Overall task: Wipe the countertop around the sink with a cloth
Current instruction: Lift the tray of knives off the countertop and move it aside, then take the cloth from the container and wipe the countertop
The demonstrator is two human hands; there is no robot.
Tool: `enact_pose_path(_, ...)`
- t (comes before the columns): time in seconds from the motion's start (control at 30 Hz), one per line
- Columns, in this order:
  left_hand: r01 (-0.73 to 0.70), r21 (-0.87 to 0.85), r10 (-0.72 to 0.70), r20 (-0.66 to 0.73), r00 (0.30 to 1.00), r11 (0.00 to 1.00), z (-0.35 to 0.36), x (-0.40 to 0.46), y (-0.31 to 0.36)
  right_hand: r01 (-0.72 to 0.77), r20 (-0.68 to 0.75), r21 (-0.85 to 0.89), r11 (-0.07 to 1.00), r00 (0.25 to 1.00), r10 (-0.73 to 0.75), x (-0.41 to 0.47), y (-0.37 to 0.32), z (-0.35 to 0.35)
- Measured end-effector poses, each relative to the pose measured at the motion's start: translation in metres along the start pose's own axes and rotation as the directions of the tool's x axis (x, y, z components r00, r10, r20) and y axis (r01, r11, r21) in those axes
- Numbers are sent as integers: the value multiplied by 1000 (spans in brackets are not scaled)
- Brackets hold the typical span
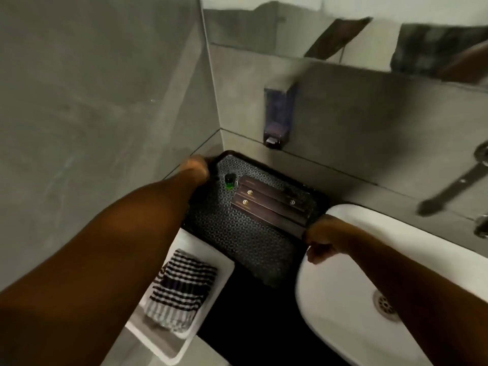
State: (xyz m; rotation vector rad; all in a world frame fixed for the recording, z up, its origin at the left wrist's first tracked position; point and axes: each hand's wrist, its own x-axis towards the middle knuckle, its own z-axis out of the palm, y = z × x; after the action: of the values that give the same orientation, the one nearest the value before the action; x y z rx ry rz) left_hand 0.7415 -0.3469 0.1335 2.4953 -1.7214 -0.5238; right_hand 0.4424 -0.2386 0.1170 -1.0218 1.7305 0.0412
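On the countertop [253, 307], both hands' fingers [315, 253] clasp the tray [245, 233].

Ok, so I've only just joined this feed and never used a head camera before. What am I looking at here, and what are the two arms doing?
This is one picture from a camera worn on the person's head, looking down at a bathroom counter. The two arms are the person's own. The left hand grips the far left corner of a dark patterned tray, and the right hand grips its right edge beside the white sink. On the tray lie some brown boxes and a small green bottle. The striped cloth lies unused in a white dish in front of the tray. A soap dispenser hangs on the wall above.
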Motion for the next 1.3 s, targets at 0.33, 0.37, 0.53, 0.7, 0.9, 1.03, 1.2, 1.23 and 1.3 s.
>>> enact_pose_path(0.33, -49, -2, 49, 55, 997, 999, 53, 68, -16, -106, -20, -285, 953, 994, 105, 112, -42, 17)
enact_pose_path(0.37, -51, -9, 51, 57, 997, 999, 60, 74, -15, -124, -30, -294, 948, 992, 121, 121, -41, 18)
enact_pose_path(0.53, -34, -34, 37, 71, 997, 999, 83, 93, -18, -134, -29, -313, 940, 991, 132, 146, -40, 28)
enact_pose_path(0.7, -25, -25, 27, 51, 998, 999, 104, 106, -29, -145, -15, -321, 936, 989, 148, 159, -33, 38)
enact_pose_path(0.9, -69, -36, 70, 14, 997, 997, 120, 106, -39, -115, 21, -311, 943, 992, 128, 152, -30, 40)
enact_pose_path(1.03, -76, -68, 76, 1, 997, 995, 125, 105, -47, -2, -23, -255, 967, 1000, -4, 148, -30, 38)
enact_pose_path(1.2, -119, -151, 107, -84, 991, 981, 92, 57, -54, 133, -260, -540, 831, 913, -315, 98, -54, 66)
enact_pose_path(1.23, -162, -202, 141, -116, 983, 966, 84, 43, -60, 164, -275, -584, 795, 882, -384, 83, -64, 78)
enact_pose_path(1.3, -215, -271, 180, -150, 972, 938, 73, 8, -84, 264, -152, -642, 720, 877, -456, 55, -82, 115)
